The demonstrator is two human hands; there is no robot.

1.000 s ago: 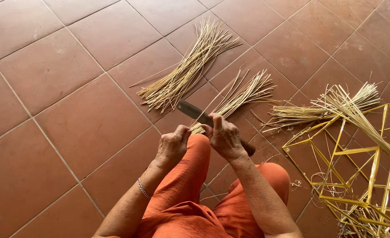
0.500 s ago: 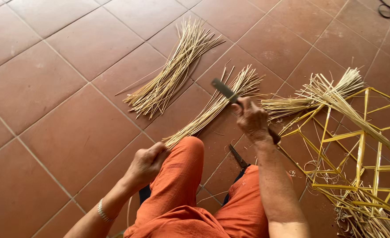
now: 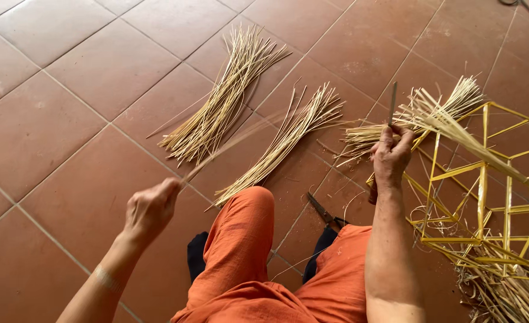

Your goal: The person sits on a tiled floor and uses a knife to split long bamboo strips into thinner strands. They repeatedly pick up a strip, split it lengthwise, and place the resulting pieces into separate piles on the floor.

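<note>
Left hand (image 3: 151, 209) pinched shut on thin strip (image 3: 228, 146), blurred, slanting above strip piles (image 3: 222, 101) on tiled floor (image 3: 55, 119). Right hand (image 3: 390, 157) fisted around knife (image 3: 392, 103), blade upright, beside yellow frame (image 3: 486, 179).

Before our knees lie three strip bundles (image 3: 225, 101) on the tiled floor (image 3: 55, 107) — bamboo frame (image 3: 486, 197) right, scissors (image 3: 323, 210) between legs.

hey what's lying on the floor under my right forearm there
Dark-handled scissors lie on the tiled floor beside your orange trouser leg, below the right hand that holds a knife. Their handles are partly hidden by the other leg.
</note>
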